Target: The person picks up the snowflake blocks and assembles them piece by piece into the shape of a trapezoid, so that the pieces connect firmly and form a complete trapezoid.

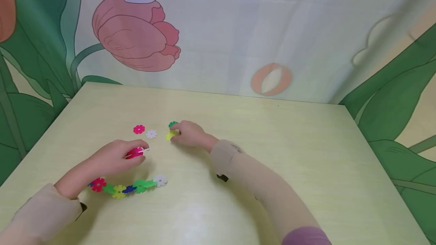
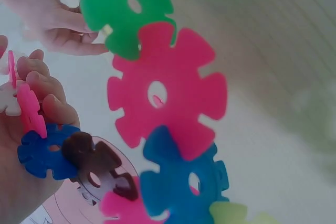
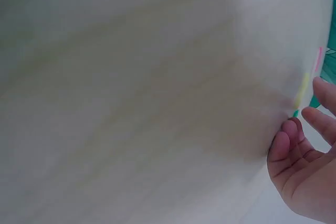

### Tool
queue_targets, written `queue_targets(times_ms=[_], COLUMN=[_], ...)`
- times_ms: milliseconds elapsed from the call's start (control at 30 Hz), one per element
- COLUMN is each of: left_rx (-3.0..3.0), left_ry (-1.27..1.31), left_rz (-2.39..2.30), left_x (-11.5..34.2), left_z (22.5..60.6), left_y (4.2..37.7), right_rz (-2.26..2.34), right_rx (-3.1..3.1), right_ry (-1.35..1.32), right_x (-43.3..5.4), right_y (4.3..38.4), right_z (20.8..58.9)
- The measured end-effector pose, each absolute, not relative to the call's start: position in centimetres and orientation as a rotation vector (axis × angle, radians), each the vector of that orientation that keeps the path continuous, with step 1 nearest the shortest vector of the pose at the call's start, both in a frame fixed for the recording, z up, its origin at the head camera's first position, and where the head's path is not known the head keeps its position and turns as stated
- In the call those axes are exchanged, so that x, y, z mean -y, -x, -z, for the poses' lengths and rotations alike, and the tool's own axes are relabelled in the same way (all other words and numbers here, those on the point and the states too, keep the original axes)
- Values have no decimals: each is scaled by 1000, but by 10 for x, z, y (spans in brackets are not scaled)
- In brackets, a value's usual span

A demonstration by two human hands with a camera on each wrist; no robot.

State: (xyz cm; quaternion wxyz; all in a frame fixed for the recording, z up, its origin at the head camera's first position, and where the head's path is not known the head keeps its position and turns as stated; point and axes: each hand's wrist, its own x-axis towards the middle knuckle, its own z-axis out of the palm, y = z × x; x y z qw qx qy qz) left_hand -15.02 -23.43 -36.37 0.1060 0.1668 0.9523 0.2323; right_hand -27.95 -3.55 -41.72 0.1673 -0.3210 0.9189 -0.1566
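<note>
My left hand (image 1: 114,158) pinches a pink flower-shaped disc (image 1: 134,153) with a white disc (image 1: 145,149) slotted into it. In the left wrist view, these join a chain of slotted discs, with a blue disc (image 2: 47,153) and a brown disc (image 2: 97,169) near the palm. A large pink disc (image 2: 178,77) and a green disc (image 2: 113,9) belong to the linked discs close to that camera. My right hand (image 1: 191,134) reaches over a yellow disc (image 1: 170,135) and a dark green disc (image 1: 173,124), fingers spread around them. Its fingertips (image 3: 291,129) are down at the tabletop.
A loose pink disc (image 1: 139,129) and a loose white disc (image 1: 151,134) lie left of the right hand. Below the left hand stretches the colourful chain, ending in a white disc (image 1: 160,180). A printed curtain (image 1: 218,41) hangs behind the table (image 1: 306,169).
</note>
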Motion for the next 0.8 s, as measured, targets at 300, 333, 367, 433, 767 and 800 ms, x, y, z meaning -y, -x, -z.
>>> queue_targets(times_ms=[300,333,367,433,767,800], left_rx=[-2827,-2827,-2826,-2825,-2783,-2781], left_ry=[-535,-540,-545,-556,-675,-695], left_rz=[-683,-690,-699,-721,-800,-801], left_x=[225,223,222,218,185,181], left_z=[360,360,360,360,360,360], left_y=[152,153,153,154,162,163], right_rz=[388,401,412,443,1016,1092], right_rx=[-2606,-2597,-2591,-2584,-2372,-2338], right_ry=[922,917,917,918,981,980], right_x=[29,26,22,13,-49,-54], right_y=[276,274,273,269,238,234], right_z=[415,414,413,412,385,380])
